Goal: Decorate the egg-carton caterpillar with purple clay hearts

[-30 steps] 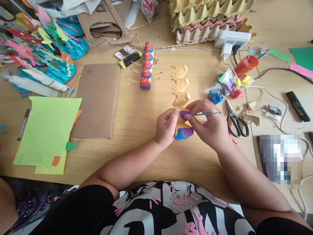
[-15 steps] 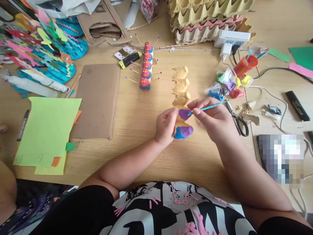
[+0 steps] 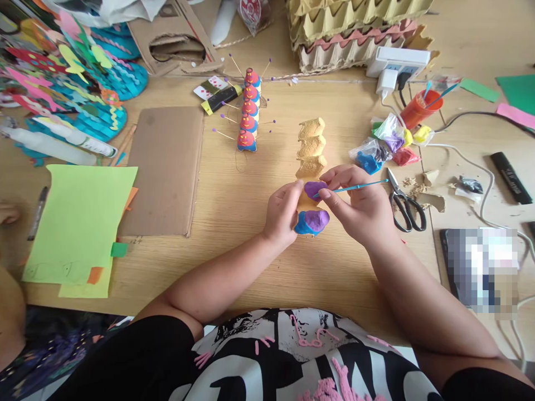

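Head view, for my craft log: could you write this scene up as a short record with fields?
Left hand: pinching the left edge of the egg-carton strip
Right hand: holding a blue stick, its tip at the farther purple patch
Strip colouring: nearest bump blue and purple; next bears purple; three beyond uncoloured
Left of strip: row of red-and-blue bumps with faces
Right of strip: scissors, orange cup

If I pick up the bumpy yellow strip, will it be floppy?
The yellow strip is probably light and stiff, since it looks like moulded egg-carton card. Its near end may dip, because blue and purple clay sits there.
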`<control>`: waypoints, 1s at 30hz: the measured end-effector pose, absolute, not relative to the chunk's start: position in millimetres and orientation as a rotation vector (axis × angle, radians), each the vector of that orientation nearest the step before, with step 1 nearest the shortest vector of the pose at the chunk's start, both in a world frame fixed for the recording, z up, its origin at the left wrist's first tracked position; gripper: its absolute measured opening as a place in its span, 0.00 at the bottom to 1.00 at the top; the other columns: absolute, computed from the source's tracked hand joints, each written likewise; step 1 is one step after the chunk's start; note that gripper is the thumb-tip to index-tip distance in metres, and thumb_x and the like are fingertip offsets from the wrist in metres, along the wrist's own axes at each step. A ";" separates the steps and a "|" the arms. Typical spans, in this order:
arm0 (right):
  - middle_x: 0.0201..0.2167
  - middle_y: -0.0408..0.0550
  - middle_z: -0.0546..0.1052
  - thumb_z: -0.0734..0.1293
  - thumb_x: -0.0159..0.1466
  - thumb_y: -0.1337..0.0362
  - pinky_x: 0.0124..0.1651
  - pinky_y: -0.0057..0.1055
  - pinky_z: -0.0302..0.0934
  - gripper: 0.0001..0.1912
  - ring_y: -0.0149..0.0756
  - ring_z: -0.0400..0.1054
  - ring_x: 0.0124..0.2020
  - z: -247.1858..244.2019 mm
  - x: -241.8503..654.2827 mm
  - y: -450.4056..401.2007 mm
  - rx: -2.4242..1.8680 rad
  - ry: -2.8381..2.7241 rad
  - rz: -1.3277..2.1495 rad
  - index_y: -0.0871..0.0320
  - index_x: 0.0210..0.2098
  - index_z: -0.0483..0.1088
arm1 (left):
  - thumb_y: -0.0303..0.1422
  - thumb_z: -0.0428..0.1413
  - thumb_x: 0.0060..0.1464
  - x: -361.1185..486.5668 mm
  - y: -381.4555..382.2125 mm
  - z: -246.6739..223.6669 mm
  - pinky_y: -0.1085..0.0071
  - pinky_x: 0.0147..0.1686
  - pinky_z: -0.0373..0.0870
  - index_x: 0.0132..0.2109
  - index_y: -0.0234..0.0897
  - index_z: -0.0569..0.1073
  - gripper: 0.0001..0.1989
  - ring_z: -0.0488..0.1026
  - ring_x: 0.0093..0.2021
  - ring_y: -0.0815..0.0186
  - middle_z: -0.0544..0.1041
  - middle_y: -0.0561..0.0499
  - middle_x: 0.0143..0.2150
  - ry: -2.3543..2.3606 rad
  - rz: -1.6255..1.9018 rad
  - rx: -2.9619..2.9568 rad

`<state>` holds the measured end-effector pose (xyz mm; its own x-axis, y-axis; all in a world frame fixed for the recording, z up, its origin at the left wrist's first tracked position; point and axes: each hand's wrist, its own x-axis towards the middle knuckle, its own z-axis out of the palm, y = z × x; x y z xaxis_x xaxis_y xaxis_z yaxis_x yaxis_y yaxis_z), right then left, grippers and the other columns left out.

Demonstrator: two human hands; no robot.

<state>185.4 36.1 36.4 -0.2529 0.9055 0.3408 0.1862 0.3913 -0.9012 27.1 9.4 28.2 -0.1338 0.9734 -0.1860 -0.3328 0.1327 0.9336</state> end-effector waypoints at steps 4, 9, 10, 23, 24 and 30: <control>0.45 0.50 0.82 0.75 0.71 0.47 0.57 0.48 0.75 0.16 0.44 0.79 0.50 36.1 185.4 35.1 -0.990 -1.676 0.968 0.50 0.38 0.72 | 0.55 0.61 0.67 27.8 10.2 22.0 0.65 0.37 0.79 0.34 0.37 0.83 0.25 0.81 0.37 0.59 0.84 0.43 0.35 1.160 1.354 0.802; 0.45 0.50 0.82 0.75 0.70 0.47 0.56 0.47 0.74 0.17 0.43 0.79 0.49 36.7 185.1 34.8 -0.980 -1.677 0.971 0.50 0.37 0.72 | 0.57 0.60 0.66 30.2 11.2 20.6 0.66 0.37 0.79 0.35 0.38 0.83 0.27 0.81 0.37 0.60 0.85 0.44 0.35 1.149 1.378 0.766; 0.45 0.50 0.82 0.76 0.70 0.48 0.56 0.48 0.74 0.16 0.43 0.79 0.49 37.6 184.8 34.7 -0.988 -1.690 0.947 0.50 0.37 0.72 | 0.56 0.60 0.67 29.8 11.1 22.2 0.66 0.38 0.79 0.35 0.38 0.83 0.26 0.82 0.38 0.59 0.85 0.44 0.36 1.148 1.380 0.780; 0.41 0.48 0.83 0.73 0.69 0.65 0.48 0.44 0.73 0.12 0.41 0.78 0.42 48.3 184.4 32.2 -1.060 -1.819 0.788 0.51 0.33 0.67 | 0.55 0.60 0.68 28.3 9.9 20.1 0.65 0.34 0.77 0.32 0.38 0.82 0.26 0.78 0.33 0.61 0.82 0.45 0.32 1.175 1.376 0.834; 0.41 0.48 0.83 0.73 0.69 0.65 0.48 0.44 0.74 0.12 0.41 0.78 0.42 48.7 184.2 32.0 -1.059 -1.821 0.787 0.51 0.33 0.66 | 0.56 0.60 0.67 28.4 9.9 19.9 0.65 0.34 0.77 0.32 0.38 0.82 0.27 0.78 0.33 0.61 0.82 0.46 0.31 1.169 1.376 0.820; 0.41 0.48 0.83 0.73 0.68 0.66 0.48 0.44 0.74 0.12 0.41 0.78 0.42 49.3 184.0 32.0 -1.072 -1.830 0.772 0.50 0.33 0.67 | 0.58 0.62 0.65 29.1 10.5 16.1 0.66 0.32 0.76 0.33 0.38 0.83 0.27 0.77 0.32 0.62 0.82 0.46 0.32 1.150 1.383 0.764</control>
<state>184.0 32.0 49.3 -0.2655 0.8937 0.3617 0.3645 0.4404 -0.8205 29.1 10.5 16.1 -0.1638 0.9725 -0.1657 -0.3407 0.1019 0.9346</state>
